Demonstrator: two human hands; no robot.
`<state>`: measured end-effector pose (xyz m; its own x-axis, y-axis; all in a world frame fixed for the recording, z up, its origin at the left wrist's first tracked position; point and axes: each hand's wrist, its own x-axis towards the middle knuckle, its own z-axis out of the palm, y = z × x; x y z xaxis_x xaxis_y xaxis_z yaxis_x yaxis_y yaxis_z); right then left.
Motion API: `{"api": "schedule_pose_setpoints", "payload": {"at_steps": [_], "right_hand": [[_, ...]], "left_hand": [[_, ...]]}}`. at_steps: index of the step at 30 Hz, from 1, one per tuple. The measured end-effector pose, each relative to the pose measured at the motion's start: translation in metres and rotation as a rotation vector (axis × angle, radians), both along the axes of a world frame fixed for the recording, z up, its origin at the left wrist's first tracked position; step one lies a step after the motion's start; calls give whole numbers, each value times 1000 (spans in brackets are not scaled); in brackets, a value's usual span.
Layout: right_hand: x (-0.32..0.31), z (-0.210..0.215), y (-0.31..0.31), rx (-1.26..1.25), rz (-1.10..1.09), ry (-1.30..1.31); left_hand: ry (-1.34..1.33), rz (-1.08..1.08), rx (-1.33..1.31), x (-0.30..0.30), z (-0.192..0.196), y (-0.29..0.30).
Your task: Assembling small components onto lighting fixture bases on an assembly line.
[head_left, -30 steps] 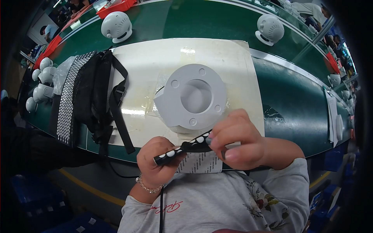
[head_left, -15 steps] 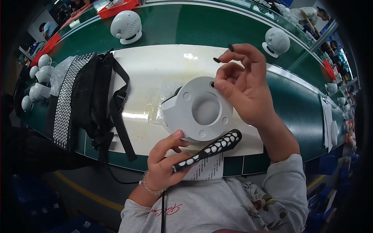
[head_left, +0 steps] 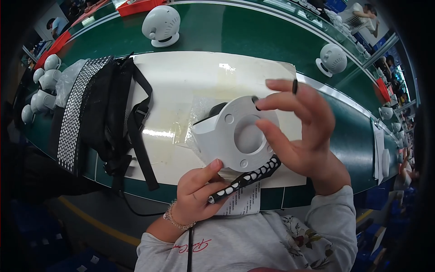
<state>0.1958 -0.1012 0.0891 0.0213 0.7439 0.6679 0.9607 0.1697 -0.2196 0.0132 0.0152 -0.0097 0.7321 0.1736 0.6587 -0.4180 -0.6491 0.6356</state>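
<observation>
The white mat (head_left: 181,86) runs almost to the near edge of the green bench (head_left: 253,36), with bare mat open behind the white base (head_left: 235,136) and a black bag (head_left: 108,113) crowding the left side. The left hand (head_left: 197,197) has its fingers clamped on one black strip (head_left: 247,179) (dotted with white pieces), held just below the base. The right hand (head_left: 301,131) hovers over the base, fingers spread, one small black ring (head_left: 295,86) on a fingertip, another fingertip at a hole in the rim. Two white domes stand behind, one at (head_left: 162,25), one at (head_left: 332,59).
</observation>
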Motion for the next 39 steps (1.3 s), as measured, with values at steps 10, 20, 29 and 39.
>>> {"api": "schedule_pose_setpoints", "payload": {"at_steps": [10,20,29,39], "right_hand": [[-11,5,26,-298,87,606],[-28,11,-6,-248,-132,20],[-34,-28,-18,-247,-14,480],[-41,-47,-28,-25,-225,-26]], "left_hand": [[-27,28,-22,2,-2,-3],[-21,-15,-6,2,-3,1],[-32,84,-65,4,-2,-5],[-27,94,-71,7,-2,-6]]}}
